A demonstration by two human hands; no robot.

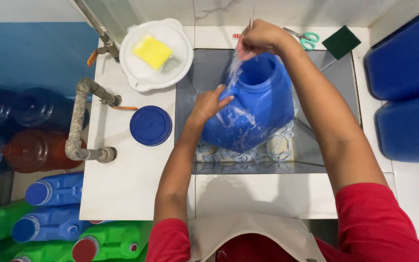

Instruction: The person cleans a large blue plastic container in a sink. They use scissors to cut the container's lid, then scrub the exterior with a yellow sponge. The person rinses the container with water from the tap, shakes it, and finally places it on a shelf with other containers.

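The blue jug (253,109) lies tilted in the sink (338,73), wet and probably slippery, light, stiff plastic. The left hand (209,104) presses flat on its side at nine o'clock; the right hand (260,39) (at twelve o'clock, above the mouth) closes its grip on something thin under running water.

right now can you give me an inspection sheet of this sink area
surface: white tiled counter around a steel sink, wet
job's things: blue jug tilted in the sink, water running over its mouth; blue lid lying on the counter
clutter: white bowl with yellow sponge; scissors; green scouring pad
hands: left hand pressed flat on the jug's side; right hand at the jug's mouth, its grip unclear
cables: nothing seen
surroundings: grey pipe with tap; blue and green bottles lying at left; blue containers at right
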